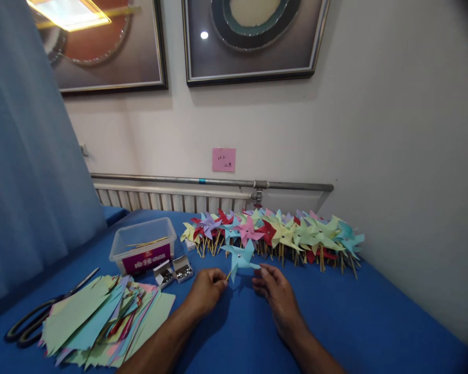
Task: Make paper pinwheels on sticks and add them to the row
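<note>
My left hand [207, 291] pinches the thin wooden stick of a light blue paper pinwheel [239, 258], holding it just above the blue table [374, 322]. My right hand [275, 291] is beside it, fingertips touching the pinwheel's lower right blade. Just beyond lies a long row of finished pinwheels [281, 234] in yellow, green, pink, red, purple and blue, their sticks pointing toward me.
A stack of cut coloured paper squares [101, 322] lies at the left, with black-handled scissors [35, 317] beside it. A clear plastic tub [144, 249] holds a few sticks. Two small open boxes of metal pins [173, 271] sit near it. A radiator and pipe run along the wall.
</note>
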Tool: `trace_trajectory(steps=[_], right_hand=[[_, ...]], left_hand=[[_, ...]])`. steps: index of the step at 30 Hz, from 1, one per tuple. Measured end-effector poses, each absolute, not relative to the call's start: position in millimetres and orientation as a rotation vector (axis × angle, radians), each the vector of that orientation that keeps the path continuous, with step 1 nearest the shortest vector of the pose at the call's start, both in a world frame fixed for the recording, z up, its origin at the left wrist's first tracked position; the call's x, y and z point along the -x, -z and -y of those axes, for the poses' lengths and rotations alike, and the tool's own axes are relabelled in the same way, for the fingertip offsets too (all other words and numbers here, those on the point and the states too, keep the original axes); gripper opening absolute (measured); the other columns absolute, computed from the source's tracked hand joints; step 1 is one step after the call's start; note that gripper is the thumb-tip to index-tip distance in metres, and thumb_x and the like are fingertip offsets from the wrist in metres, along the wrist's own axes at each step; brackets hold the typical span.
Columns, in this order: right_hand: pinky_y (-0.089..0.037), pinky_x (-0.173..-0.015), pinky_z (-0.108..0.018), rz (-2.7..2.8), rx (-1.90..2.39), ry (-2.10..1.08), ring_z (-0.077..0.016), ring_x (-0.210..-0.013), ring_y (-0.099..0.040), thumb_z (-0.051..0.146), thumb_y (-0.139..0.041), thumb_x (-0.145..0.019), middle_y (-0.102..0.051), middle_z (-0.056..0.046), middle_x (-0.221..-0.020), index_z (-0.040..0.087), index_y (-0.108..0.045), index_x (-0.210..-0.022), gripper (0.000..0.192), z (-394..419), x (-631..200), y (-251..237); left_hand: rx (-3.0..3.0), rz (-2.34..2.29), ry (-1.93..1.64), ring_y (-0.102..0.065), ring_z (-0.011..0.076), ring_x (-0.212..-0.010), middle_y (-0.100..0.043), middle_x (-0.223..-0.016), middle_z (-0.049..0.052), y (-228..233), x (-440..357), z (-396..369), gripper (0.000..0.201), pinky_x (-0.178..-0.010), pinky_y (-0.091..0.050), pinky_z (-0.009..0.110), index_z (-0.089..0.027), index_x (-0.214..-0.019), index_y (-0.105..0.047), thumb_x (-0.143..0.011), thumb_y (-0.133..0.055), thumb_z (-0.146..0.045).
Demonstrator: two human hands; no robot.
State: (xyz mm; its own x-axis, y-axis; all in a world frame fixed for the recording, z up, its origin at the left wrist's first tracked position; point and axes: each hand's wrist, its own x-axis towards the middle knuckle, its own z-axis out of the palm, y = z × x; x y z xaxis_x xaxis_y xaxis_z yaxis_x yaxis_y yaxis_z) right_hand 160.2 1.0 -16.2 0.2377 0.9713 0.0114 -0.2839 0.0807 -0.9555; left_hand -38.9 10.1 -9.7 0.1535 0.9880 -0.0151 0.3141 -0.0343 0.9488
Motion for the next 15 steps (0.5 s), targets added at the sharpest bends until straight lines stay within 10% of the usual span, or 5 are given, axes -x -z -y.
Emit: trace_trajectory(steps=[15], right_hand=[[-0.049, -0.08, -0.036, 1.238, 1.197, -0.723, -0.0261, -0.087, -0.065, 0.053, -0.069, -0.079, -0.073, -0.006, -0.092, 0.023, -0.072, -0.096, 0.034, 5.5, -167.2, 10.7]], left_hand=[[-1.529, -1.302, -0.896, -0.041, 0.0108, -0.058, -0.048, -0.06, -0.005, 16.0, 34.0, -8.9, 0.005, -0.056, -0.03, 0.024, -0.016, -0.075, -0.061, -0.076, -0.058, -0.02]])
